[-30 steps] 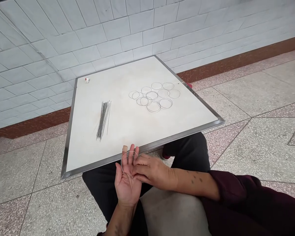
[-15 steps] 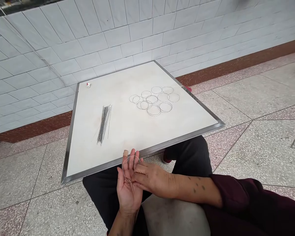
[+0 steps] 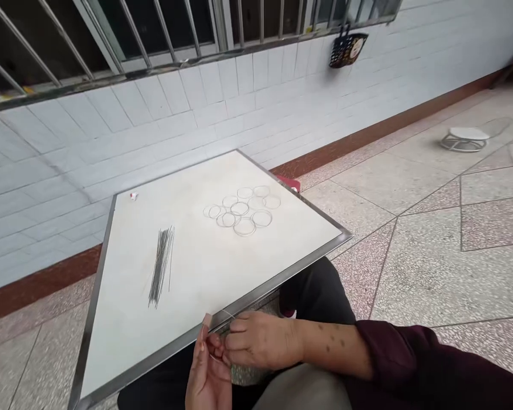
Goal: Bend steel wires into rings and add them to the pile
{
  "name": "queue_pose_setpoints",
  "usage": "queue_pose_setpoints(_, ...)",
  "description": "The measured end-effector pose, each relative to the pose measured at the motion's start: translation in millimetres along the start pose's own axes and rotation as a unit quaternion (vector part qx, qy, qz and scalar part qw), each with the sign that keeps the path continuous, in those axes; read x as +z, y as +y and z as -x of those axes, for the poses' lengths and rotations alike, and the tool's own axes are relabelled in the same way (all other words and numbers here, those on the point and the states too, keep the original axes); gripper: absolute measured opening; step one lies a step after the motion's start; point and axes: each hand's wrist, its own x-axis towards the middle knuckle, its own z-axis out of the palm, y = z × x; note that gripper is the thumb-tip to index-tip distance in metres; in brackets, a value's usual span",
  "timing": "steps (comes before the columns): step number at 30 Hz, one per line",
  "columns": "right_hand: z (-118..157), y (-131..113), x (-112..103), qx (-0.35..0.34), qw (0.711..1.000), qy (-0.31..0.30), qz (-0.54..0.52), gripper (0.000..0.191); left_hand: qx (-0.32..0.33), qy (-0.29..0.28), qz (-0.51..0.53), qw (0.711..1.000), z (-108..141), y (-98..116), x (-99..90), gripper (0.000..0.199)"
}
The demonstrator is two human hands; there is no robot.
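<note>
A thin wire loop (image 3: 228, 313) is held between my two hands at the table's near edge; most of it is hidden by fingers. My left hand (image 3: 209, 367), palm up, has its thumb against the index finger with the wire between them and its other fingers curled. A tan wrap (image 3: 207, 320) covers that index fingertip. Beside it, my right hand (image 3: 260, 340) is closed, back of the hand upward, with the wire running into its fingers. On the white tabletop (image 3: 196, 273) lie a bundle of straight dark wires (image 3: 160, 267) and several wire rings (image 3: 244, 226), overlapping.
A metal rim (image 3: 282, 279) edges the table, which stands by a tiled wall (image 3: 166, 136). A small white and red object (image 3: 134, 196) sits at its far left corner. A low stool (image 3: 465, 138) is on the floor at right; a bag (image 3: 348, 48) hangs below the barred window.
My view has tilted up, bringing the window, bag and stool into sight. The left fingers, stretched out before, have curled in, with the thumb now on the wire.
</note>
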Motion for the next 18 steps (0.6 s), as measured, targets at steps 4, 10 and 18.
queue_pose_setpoints(4,2.7,5.0,1.4,-0.035,0.999,0.023,0.011,0.018,0.004,-0.015,-0.019,1.000,-7.8,-3.8,-5.1,0.050)
queue_pose_setpoints(10,4.9,10.2,5.4,-0.061,0.998,0.023,-0.013,0.022,0.001,0.018,-0.048,0.999,-15.6,-5.9,-5.9,0.053)
queue_pose_setpoints(18,9.1,21.9,17.8,-0.066,0.997,0.027,-0.006,0.023,-0.026,0.016,-0.095,0.995,-40.7,-8.0,-11.9,0.063)
